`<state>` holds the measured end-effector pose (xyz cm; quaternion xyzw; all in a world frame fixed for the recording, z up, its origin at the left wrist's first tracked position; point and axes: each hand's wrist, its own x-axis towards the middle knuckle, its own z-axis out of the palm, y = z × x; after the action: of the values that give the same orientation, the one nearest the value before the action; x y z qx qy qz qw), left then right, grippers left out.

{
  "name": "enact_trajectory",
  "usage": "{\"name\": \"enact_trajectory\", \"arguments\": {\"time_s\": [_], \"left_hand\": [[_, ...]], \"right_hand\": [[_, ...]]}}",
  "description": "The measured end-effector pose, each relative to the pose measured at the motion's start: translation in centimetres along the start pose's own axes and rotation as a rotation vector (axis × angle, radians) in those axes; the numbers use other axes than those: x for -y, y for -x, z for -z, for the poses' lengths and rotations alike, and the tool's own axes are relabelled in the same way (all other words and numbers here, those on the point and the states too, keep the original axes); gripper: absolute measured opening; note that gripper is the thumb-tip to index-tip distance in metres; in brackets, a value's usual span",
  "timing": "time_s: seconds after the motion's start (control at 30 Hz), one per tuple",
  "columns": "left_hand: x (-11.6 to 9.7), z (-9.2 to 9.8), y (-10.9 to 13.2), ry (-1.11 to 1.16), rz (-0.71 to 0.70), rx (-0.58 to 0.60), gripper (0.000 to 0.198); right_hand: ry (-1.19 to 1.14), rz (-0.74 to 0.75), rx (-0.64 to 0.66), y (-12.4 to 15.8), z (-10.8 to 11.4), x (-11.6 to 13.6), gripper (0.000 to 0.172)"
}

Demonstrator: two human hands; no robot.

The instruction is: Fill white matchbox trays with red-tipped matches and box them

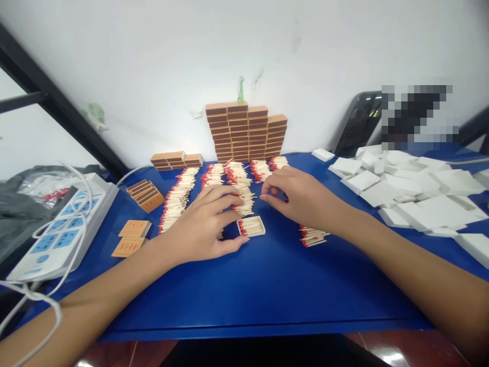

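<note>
A white inner matchbox tray [261, 232] holding red-tipped matches lies on the blue table [244, 290]. My left hand [208, 221] is just left of it, fingers apart and curved, the thumb near the tray's front left corner. My right hand [294, 196] hovers beyond the tray to the right, its fingers curled together; whether anything is between the fingertips is hidden. Rows of matches [179, 196] lie behind and left of my left hand. Another pile of matches [311, 237] is partly under my right wrist.
Stacked matchboxes [248, 132] stand against the wall. Orange box sleeves [132, 229] lie at left beside a power strip [64, 229] with white cables. A heap of white trays [412, 183] covers the right, near a dark phone-like object [357, 122].
</note>
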<state>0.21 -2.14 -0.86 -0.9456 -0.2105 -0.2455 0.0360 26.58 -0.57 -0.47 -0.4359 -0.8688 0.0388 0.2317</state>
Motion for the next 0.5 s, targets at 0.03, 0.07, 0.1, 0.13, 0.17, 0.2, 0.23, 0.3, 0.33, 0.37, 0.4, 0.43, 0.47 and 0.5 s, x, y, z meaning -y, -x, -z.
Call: {"name": "enact_trajectory", "arguments": {"time_s": [0.03, 0.07, 0.1, 0.13, 0.17, 0.2, 0.23, 0.3, 0.33, 0.37, 0.4, 0.43, 0.47, 0.5], "left_hand": [[0.0, 0.0, 0.0, 0.0, 0.003, 0.009, 0.024], [-0.1, -0.1, 0.0, 0.001, 0.005, 0.02, 0.025], [-0.1, -0.1, 0.1, 0.002, 0.006, 0.027, 0.026], [-0.2, -0.1, 0.1, 0.005, 0.007, 0.033, 0.027], [-0.2, -0.2, 0.1, 0.006, 0.01, 0.039, 0.028], [-0.2, -0.3, 0.2, 0.007, 0.014, 0.041, 0.029], [-0.2, -0.4, 0.3, 0.006, 0.017, 0.041, 0.03], [-0.3, -0.5, 0.4, 0.002, 0.018, 0.032, 0.031], [-0.3, -0.5, 0.4, 0.0, 0.014, 0.024, 0.03], [-0.3, -0.5, 0.5, 0.002, 0.007, 0.013, 0.03], [-0.4, -0.5, 0.5, 0.006, -0.001, 0.0, 0.029], [-0.4, -0.5, 0.5, 0.011, -0.006, -0.013, 0.028], [-0.4, -0.5, 0.5, 0.015, -0.007, -0.024, 0.028], [-0.5, -0.4, 0.4, 0.017, -0.005, -0.033, 0.028]], "right_hand": [[0.011, -0.019, -0.009, -0.1, 0.1, -0.2, 0.011], [0.018, -0.041, -0.022, -0.2, 0.2, -0.4, 0.011], [0.019, -0.072, -0.038, -0.2, 0.3, -0.6, 0.013], [0.012, -0.111, -0.049, -0.3, 0.5, -0.7, 0.014], [-0.003, -0.158, -0.056, -0.4, 0.6, -0.7, 0.015], [-0.025, -0.209, -0.062, -0.5, 0.8, -0.8, 0.016], [-0.05, -0.261, -0.071, -0.6, 1.0, -0.9, 0.016], [-0.092, -0.343, -0.09, -0.8, 1.2, -1.3, 0.016], [-0.102, -0.373, -0.103, -1.0, 1.3, -1.5, 0.016], [-0.105, -0.397, -0.115, -1.2, 1.4, -1.8, 0.018], [-0.106, -0.418, -0.127, -1.4, 1.4, -2.2, 0.022], [-0.106, -0.439, -0.141, -1.6, 1.5, -2.6, 0.027], [-0.108, -0.458, -0.157, -1.8, 1.5, -2.9, 0.034], [-0.115, -0.475, -0.175, -2.0, 1.6, -3.3, 0.04]]}}
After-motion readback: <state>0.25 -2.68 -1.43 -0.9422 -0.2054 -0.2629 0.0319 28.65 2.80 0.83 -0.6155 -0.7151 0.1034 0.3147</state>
